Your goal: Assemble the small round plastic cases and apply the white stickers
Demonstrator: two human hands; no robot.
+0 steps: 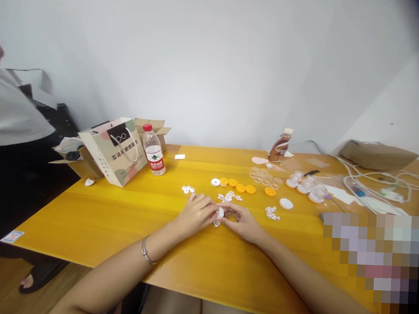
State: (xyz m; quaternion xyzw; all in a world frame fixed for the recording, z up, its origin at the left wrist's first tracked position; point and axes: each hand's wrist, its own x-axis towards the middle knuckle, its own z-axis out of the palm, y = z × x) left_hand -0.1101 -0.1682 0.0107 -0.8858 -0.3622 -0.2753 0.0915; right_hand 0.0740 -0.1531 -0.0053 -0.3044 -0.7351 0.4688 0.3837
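Near the middle of the table, my left hand [196, 215] and my right hand [242, 222] meet around a small white round piece [220, 212]. Fingers of both hands are closed on it. Just beyond them lie several white openwork pieces [228, 196], and one more [217, 223] shows below the fingertips. Small white parts [187, 189] sit beyond my left hand. A row of orange discs [240, 189] with a white disc [215, 182] at its left end lies farther back. To the right are white openwork pieces [272, 213] and a white disc [286, 204].
Clear plastic cups [264, 176] and white-based clear domes [307, 186] stand back right, near a brown drink bottle [279, 146] and white cables [351, 174]. A water bottle [153, 152], paper bag [114, 150] and cardboard boxes [87, 165] are left. A person [16, 121] stands beyond the left edge.
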